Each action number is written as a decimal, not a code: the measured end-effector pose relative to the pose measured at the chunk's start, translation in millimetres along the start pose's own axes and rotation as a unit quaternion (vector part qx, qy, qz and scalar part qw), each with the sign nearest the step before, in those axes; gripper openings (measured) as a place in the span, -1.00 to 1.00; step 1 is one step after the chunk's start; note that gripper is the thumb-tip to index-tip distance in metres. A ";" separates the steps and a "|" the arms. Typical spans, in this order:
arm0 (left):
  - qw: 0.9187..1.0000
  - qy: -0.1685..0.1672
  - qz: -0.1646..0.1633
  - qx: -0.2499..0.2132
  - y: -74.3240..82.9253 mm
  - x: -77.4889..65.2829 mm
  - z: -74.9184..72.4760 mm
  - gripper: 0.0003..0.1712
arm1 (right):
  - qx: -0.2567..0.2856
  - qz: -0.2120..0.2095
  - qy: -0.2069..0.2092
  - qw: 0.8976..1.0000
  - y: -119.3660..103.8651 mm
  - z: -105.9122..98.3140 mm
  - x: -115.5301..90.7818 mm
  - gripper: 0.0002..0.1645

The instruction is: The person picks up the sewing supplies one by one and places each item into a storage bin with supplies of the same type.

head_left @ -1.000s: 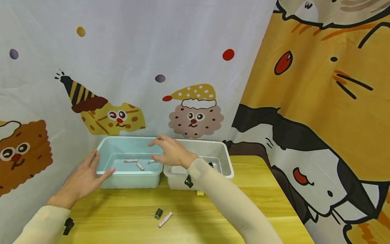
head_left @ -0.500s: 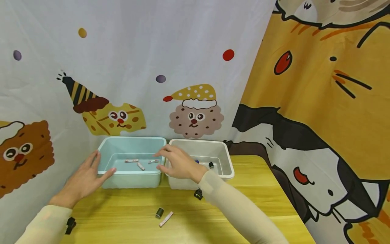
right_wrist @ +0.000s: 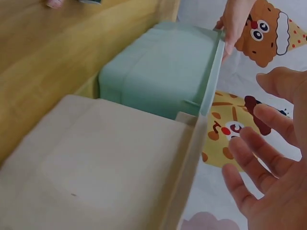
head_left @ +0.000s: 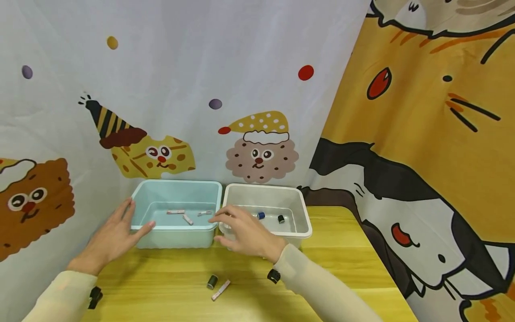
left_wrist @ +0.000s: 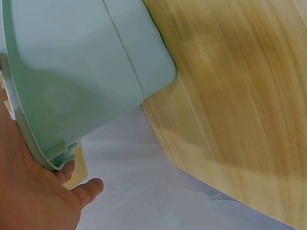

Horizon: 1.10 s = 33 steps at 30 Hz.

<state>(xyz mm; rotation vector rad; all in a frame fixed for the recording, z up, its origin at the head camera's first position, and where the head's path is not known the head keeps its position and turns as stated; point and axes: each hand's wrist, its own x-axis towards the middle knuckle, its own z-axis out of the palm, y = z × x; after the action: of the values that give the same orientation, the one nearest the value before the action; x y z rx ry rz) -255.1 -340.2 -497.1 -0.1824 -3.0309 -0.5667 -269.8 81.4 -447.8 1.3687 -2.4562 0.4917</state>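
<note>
While left fingers touch tub, right fingers hover.

Pale blue-green bin, off-white bin, dark-green spool, blue spool, black spool, yellow wood-grain table

Readable text: none.
Loose strip: reddish marks, too small to read; on the near side of the right hand.
Bin strips: three, in the blue bin, between the left hand and the right hand; faint marks, too small to read.
Green spool: just beside the loose strip, on the near side of the right hand; any print too small to tell.
Cloth mark: black "w"-shaped stroke on a drawn animal, high up, beyond and rightward of the right hand; cannot tell whether a letter.
</note>
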 end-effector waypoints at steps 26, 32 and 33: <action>1.000 -0.002 -0.004 0.002 2.6 -0.7 1.4 0.38 | 0.057 0.062 -0.012 0.996 1.2 19.6 -97.2 -0.34; 1.000 -0.001 -0.003 0.002 3.7 -1.2 0.1 0.37 | 0.044 0.099 -0.032 0.994 10.2 27.6 -116.6 -0.31; 1.000 -0.002 -0.003 0.002 4.0 -1.3 -0.3 0.37 | 0.041 0.104 -0.034 0.993 12.1 29.6 -120.3 -0.31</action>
<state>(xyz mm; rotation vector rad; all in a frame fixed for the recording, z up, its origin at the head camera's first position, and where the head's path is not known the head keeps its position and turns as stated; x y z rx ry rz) -253.2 -336.8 -495.5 -0.1746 -3.0361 -0.5618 -221.4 166.1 -525.2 1.1821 -2.6786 0.6096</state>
